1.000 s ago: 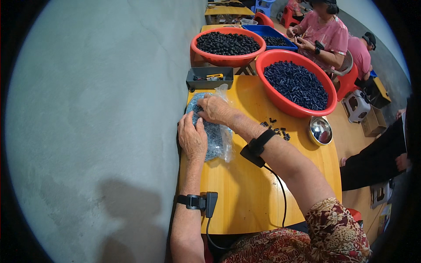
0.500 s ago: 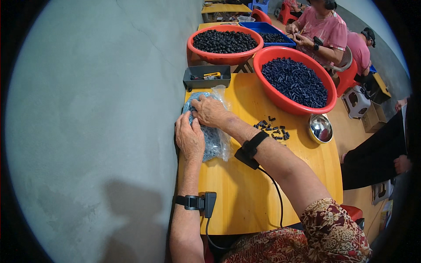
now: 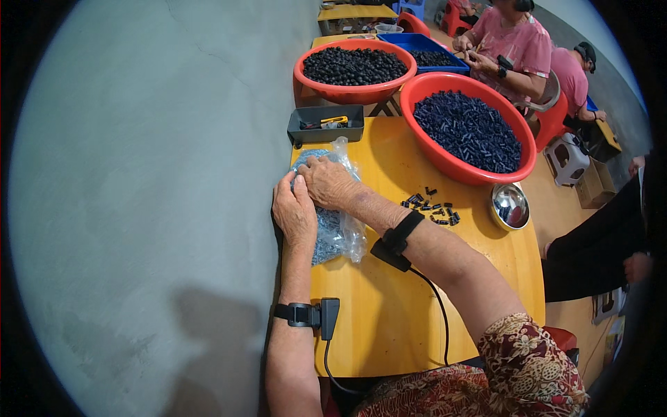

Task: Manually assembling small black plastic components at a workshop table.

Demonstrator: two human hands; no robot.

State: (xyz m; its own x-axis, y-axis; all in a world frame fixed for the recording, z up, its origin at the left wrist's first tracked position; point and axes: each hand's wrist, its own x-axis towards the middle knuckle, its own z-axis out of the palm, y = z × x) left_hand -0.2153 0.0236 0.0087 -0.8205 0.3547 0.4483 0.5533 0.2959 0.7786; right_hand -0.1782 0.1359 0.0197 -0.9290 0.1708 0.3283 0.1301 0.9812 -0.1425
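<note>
A clear plastic bag [image 3: 332, 240] full of small grey-blue parts lies flat on the yellow table, along the wall side. My right hand [image 3: 328, 182] rests on its upper part, fingers curled down into the film. Pressed close against it, my left hand [image 3: 294, 212] grips the bag's wall-side edge with bent fingers. The fingertips of both hands are partly hidden, and what they pinch besides the bag cannot be made out. To the right of my right forearm, several small black cylindrical pieces [image 3: 435, 208] lie loose on the table.
Beyond the bag stands a grey tray [image 3: 300, 132] holding a yellow cutter [image 3: 335, 121]. A red basin [image 3: 522, 167] of dark pieces and a metal bowl [image 3: 520, 221] sit at right. Farther off are another red basin [image 3: 361, 92], a blue tray [image 3: 389, 43] and co-workers. The wall [image 3: 174, 174] borders the left.
Both hands have shifted slightly left, and my right fingers have drawn in closer to the left hand. The bag's near end now reaches a little nearer to me.
</note>
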